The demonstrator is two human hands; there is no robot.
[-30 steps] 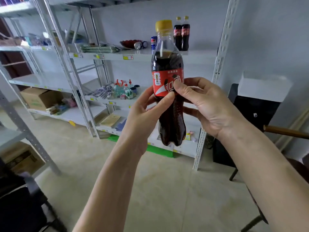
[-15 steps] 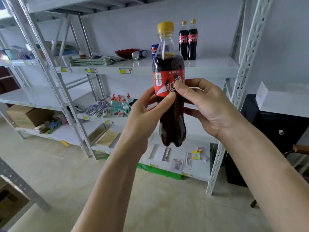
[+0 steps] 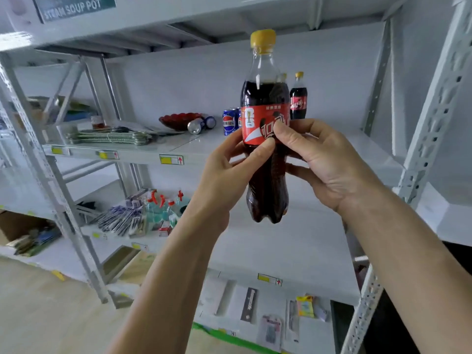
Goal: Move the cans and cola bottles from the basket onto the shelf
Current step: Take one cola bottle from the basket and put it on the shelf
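A cola bottle [image 3: 265, 129] with a yellow cap and a red label bearing white Chinese characters is held upright in the air, in front of the shelf [image 3: 204, 149]. It is gripped at its waist from both sides: the left hand [image 3: 229, 172] and the right hand [image 3: 324, 162] are curled round it, thumbs pressed on the label. Behind it, 2 cola bottles [image 3: 298, 98] stand near the shelf's back edge, beside blue Pepsi cans [image 3: 229, 121]. "STEAM SOUP POT" is read on a box [image 3: 74, 7] above.

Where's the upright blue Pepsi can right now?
In the head view, the upright Pepsi can stands on the shelf, left of the held cola bottle, beside a tipped can.
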